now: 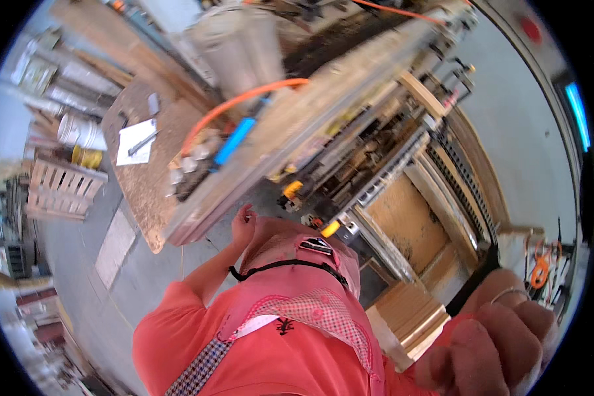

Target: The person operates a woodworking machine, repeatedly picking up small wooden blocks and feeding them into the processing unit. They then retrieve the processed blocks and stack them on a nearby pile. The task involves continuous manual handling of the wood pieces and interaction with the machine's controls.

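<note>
My left hand (244,225) hangs by my waist, near the front edge of the workbench (171,231). Its fingers are loosely bent and apart, with nothing in them. Close to the camera, at the lower right, my right hand (495,336) is raised with its fingers curled in. Whatever those fingers may hold is hidden. Over my red shirt I wear a pink checked apron (310,297) with a black strap round the waist. Ahead on the bench lie a blue-handled tool (234,143), an orange hose (237,99) and several small metal pieces.
A white paper with a dark pen-like tool (142,144) lies on a brown board (138,185). Right of me stand a clamp rack (389,171) and stacked wood blocks (409,317). A wooden crate (63,188) and a white bucket (79,132) are at left.
</note>
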Action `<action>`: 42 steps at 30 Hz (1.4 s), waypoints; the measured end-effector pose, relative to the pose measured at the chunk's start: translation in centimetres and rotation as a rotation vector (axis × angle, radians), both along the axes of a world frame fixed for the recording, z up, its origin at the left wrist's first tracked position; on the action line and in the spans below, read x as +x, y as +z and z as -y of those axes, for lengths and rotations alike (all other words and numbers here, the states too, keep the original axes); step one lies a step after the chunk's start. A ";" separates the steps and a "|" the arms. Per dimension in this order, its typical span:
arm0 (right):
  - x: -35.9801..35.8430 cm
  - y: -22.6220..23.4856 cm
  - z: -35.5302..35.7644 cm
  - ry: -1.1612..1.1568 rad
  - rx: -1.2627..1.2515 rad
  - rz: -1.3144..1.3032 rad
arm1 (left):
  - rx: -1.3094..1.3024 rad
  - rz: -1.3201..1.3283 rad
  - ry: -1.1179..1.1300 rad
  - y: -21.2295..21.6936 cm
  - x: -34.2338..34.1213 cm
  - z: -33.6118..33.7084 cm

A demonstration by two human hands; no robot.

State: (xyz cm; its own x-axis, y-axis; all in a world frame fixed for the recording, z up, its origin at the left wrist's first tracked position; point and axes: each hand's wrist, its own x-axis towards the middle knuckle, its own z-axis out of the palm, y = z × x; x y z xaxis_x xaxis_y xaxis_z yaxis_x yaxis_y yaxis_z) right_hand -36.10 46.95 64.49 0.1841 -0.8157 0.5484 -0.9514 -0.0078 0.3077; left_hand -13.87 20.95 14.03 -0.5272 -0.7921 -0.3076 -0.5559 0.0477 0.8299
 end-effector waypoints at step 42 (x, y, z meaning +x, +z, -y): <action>-40.2 -35.8 5.2 -0.928 0.380 0.669 | -0.402 -0.231 -0.785 12.4 -20.1 -13.5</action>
